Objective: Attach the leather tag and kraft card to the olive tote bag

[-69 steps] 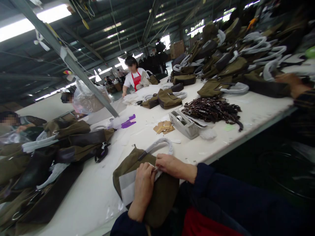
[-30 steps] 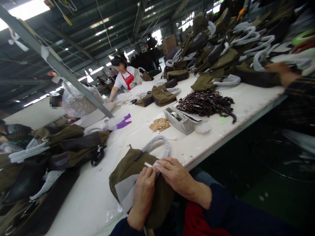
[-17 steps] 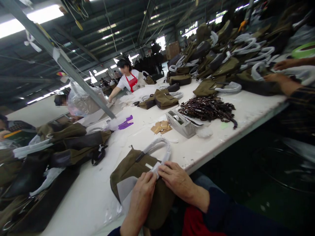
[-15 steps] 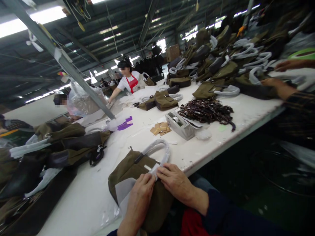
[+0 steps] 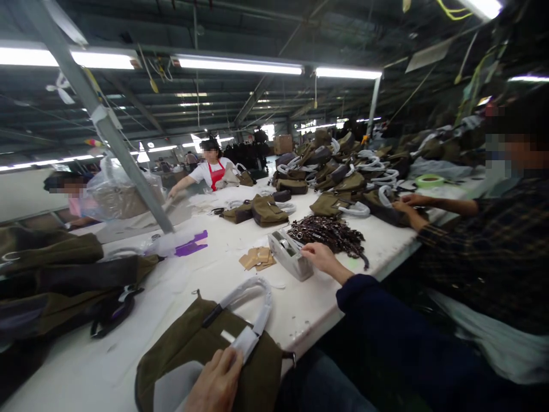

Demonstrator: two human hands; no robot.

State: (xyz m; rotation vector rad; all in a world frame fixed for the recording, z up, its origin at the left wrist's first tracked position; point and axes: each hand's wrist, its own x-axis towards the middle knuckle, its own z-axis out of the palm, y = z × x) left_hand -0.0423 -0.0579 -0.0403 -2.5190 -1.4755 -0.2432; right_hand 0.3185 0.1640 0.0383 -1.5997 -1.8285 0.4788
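Olive canvas bag (image 5: pixel 206 355) is laid flat at the near edge of a long white worktable (image 5: pixel 300 320), with its handle, sheathed in white plastic wrap (image 5: pixel 240 294), arching up over the table top. A pale grey paper sheet (image 5: pixel 165 389) is tucked against the bag's lower left side.

The left hand (image 5: pixel 217 383) is placed on the bag just below the wrapped handle's end, with the fingers bent against the cloth; whether the cloth is actually grasped cannot be told. The right hand (image 5: pixel 321 257), in a navy sleeve, is stretched across the table with loosely extended, unclenched fingers, and is laid against the end of a grey tape dispenser (image 5: pixel 288 256). Nothing is held in it.

A tangled heap of dark brown strap fittings (image 5: pixel 328 236) lies just beyond the dispenser, and kraft-paper tags (image 5: pixel 257 258) lie to its left. More olive bags (image 5: pixel 266 210) are set farther along the table. Across the table, a bag (image 5: pixel 381 209) is touched by the hands of a co-worker in a plaid shirt (image 5: pixel 484 269). At the far end, a co-worker in a red apron (image 5: pixel 210 170) reaches over the table.
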